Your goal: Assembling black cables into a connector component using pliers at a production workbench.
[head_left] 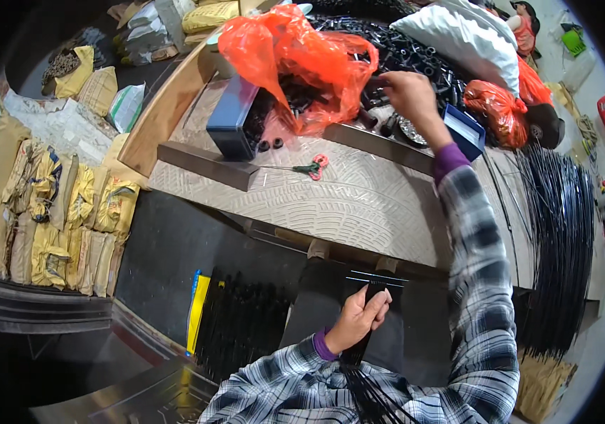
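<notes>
The left hand (pixel 359 318) was positioned low, in front of the torso, with its forearm bent across the body. Its fingers (pixel 378 305) were closed around a bundle of thin black rods (pixel 360 387), thumb uppermost; the rods trailed downward over the plaid shirt. The right hand (pixel 413 97) was extended forward over the worktop (pixel 359 212), with the arm raised and the wrist bent toward the left. Its fingers were curled and pointed at the black tubular parts (pixel 426 60); whether they gripped a part could not be determined.

The black tubular parts formed a loose heap at the rear of the worktop. An open orange-red bag (pixel 274 49) stood left of the right hand, with dark parts visible through its film. A blue box (pixel 231 116) stood beside the bag, with small black parts at its right side. A second blue box (pixel 466 133), with a pale interior, was located near the right wrist. A tied red bag (pixel 493 106) lay farther right, below a white sack (pixel 461 42).

The worktop had a ridged, pale surface. Scissors (pixel 313 167) with red handles lay near its middle. Long black rods (pixel 560 247) hung over its right side. Yellow sacks (pixel 94 212) were stacked at the left of the room.
</notes>
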Action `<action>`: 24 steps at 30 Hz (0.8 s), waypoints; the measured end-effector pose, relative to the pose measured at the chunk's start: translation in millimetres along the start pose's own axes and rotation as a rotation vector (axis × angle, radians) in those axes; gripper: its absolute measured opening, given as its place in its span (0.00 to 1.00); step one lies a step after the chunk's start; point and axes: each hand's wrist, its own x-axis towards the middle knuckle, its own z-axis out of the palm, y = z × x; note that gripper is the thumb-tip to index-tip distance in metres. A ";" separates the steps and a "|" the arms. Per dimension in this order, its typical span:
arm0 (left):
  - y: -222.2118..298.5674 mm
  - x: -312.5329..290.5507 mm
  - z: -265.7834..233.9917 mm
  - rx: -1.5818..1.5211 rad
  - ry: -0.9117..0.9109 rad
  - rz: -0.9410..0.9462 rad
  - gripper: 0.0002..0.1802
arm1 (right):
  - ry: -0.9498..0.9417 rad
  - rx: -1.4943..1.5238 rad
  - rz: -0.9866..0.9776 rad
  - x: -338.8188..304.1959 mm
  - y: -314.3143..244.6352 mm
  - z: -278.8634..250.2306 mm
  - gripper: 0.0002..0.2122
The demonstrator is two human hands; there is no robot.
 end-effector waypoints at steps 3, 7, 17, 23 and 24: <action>-1.4 0.9 -6.0 -0.026 -0.034 -0.008 0.11 | -0.136 0.868 0.397 -1.3 -7.1 -48.6 0.13; 2.6 1.1 -9.2 -0.028 -0.039 -0.006 0.11 | 0.073 1.323 0.384 11.5 -44.5 -52.8 0.12; -1.0 -1.4 -17.2 -0.105 0.014 0.002 0.10 | -0.464 -0.108 -0.021 47.7 -96.2 67.0 0.09; 3.8 -6.2 -13.4 -0.070 0.026 0.004 0.12 | -0.214 -0.010 0.017 19.6 -76.2 5.5 0.12; 6.1 -8.0 -13.3 -0.065 0.035 0.042 0.16 | -0.266 0.183 0.117 6.0 -84.3 -22.9 0.10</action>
